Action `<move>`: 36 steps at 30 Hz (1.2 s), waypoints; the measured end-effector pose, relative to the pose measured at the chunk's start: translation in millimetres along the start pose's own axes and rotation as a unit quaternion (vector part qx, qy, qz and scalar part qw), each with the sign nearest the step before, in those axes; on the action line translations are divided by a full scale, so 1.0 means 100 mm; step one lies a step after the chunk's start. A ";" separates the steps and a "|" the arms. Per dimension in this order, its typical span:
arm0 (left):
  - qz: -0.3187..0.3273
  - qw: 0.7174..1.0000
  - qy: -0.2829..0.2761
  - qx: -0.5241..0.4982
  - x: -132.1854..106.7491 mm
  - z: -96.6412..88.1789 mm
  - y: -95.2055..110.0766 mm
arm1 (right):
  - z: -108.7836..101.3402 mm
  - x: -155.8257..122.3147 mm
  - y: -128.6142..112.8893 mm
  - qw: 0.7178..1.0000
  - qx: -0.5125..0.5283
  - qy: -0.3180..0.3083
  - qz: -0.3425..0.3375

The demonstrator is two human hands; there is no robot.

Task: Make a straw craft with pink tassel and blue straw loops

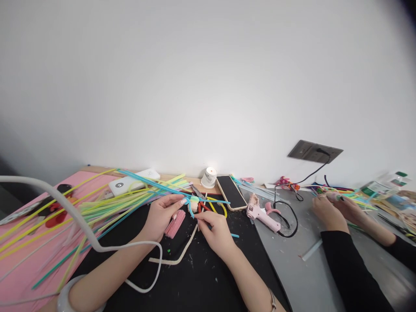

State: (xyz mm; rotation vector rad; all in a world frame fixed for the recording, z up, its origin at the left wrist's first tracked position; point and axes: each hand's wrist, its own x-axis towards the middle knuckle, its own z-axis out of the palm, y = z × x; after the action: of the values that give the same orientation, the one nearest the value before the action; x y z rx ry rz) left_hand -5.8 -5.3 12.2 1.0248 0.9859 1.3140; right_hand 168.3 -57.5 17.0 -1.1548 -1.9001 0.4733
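Observation:
My left hand (161, 215) pinches a small pale piece (194, 202) wound with a blue pipe cleaner (191, 209), held just above the black mat (195, 277). My right hand (217, 230) sits close beside it, fingers closed on the blue pipe cleaner's loose end near the piece. A bundle of pink sticks (174, 224) lies under my left fingers. A cream strip (182, 253) curves across the mat between my wrists. Scissors with red and yellow handles (208, 206) lie just behind the piece.
A heap of yellow, green and blue pipe cleaners (97, 208) covers the pink mat (19, 268) at left. A phone (231, 192), a small white cup (209, 177) and a pink glue gun (261, 214) sit behind. Another person's hands (334, 208) in black sleeves work at right. A white cable (97, 242) crosses my left arm.

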 end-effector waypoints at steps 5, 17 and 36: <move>-0.009 1.000 0.012 -0.007 -0.05 0.02 0.03 | 0.03 -0.01 -0.06 1.000 0.006 -0.002 -0.014; -0.005 1.000 0.014 -0.014 -0.09 0.06 0.02 | 0.15 -0.01 -0.08 0.999 0.016 -0.001 -0.040; -0.019 0.996 0.008 -0.084 -0.16 0.15 0.06 | 0.24 0.00 -0.17 0.991 -0.101 -0.007 -0.083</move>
State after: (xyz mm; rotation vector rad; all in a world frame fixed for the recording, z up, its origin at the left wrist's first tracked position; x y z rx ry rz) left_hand 6.7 -21.3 22.3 0.8654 0.8864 1.3505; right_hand 140.0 -63.3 14.7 -1.1108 -2.0724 0.2013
